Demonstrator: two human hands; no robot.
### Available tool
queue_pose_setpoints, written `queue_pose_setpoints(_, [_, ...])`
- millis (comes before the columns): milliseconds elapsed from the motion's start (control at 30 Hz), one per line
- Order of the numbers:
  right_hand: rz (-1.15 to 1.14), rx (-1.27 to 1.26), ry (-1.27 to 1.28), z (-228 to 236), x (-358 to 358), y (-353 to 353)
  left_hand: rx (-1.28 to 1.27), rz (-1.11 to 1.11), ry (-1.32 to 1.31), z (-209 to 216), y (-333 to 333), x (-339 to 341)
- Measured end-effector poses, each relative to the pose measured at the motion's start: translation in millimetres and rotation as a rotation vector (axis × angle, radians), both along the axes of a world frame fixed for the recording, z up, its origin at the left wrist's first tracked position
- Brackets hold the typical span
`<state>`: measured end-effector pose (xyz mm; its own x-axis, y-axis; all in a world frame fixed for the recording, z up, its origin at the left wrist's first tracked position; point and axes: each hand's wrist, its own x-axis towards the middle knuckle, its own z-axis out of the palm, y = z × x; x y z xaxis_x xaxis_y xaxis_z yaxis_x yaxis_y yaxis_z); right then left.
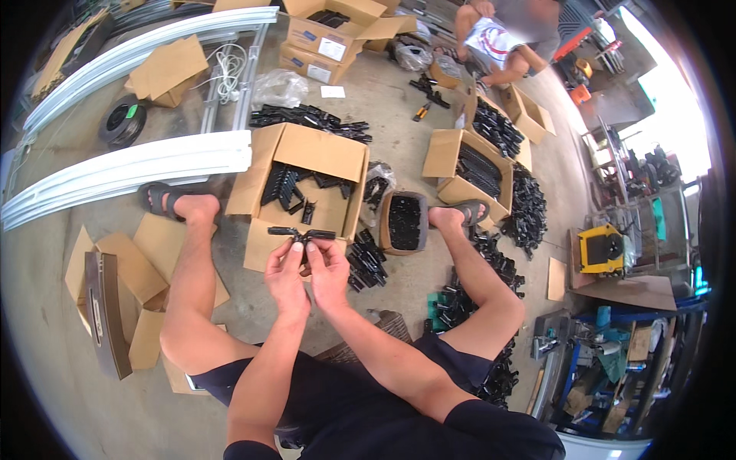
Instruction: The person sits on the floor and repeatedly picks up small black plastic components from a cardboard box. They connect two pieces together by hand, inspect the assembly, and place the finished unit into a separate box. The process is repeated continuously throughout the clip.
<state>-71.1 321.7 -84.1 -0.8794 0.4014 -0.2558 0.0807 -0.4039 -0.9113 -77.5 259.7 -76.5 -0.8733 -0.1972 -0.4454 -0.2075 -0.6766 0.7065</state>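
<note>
Between my two hands is a black jointed part with two short arms that spread left and right like a wide V. My left hand pinches it near the middle with the thumb on top. My right hand grips it just beside, so the fingertips nearly meet. Right beyond the part stands an open cardboard box partly filled with similar black parts. A loose pile of black parts lies on the floor to the right of my right hand.
A small box of tiny black pieces stands by my right foot, with a larger box of black parts beyond it. White metal profiles lie at left. Flattened cardboard lies near my left leg. Another person sits at the far right.
</note>
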Motion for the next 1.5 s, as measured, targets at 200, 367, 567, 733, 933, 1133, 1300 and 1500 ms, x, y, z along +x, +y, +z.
queue_pose_setpoints(200, [-0.001, -0.050, -0.020, -0.5, -2.2, 5.2, -0.016, 0.015, 0.028, -7.5, 1.6, 0.8])
queue_pose_setpoints(367, [0.003, -0.040, -0.076, -0.9, -3.1, 7.2, -0.034, 0.016, 0.036, -12.6, 1.3, 0.7])
queue_pose_setpoints(567, [0.004, -0.073, -0.063, -3.8, -5.4, 5.6, -0.029, 0.017, 0.041, -6.9, 0.4, 0.1])
queue_pose_setpoints(733, [-0.005, -0.099, -0.002, 2.9, -4.4, 0.8, -0.030, 0.022, 0.037, -4.1, -0.2, -0.8])
queue_pose_setpoints(933, [-0.050, -0.115, -0.007, 17.2, -4.9, -5.0, -0.037, 0.022, 0.007, -3.6, -0.6, -0.9])
queue_pose_setpoints(1133, [0.002, -0.051, -0.055, -0.3, -5.6, 7.0, -0.055, 0.016, 0.032, -5.6, 1.8, -0.4])
queue_pose_setpoints(1300, [0.006, -0.007, -0.082, 1.7, -5.6, 6.5, -0.046, 0.014, 0.051, -9.1, 1.4, 0.0])
queue_pose_setpoints(1500, [-0.002, -0.019, -0.064, 4.4, -4.6, 6.7, -0.034, 0.014, 0.036, -3.4, 3.2, 0.8])
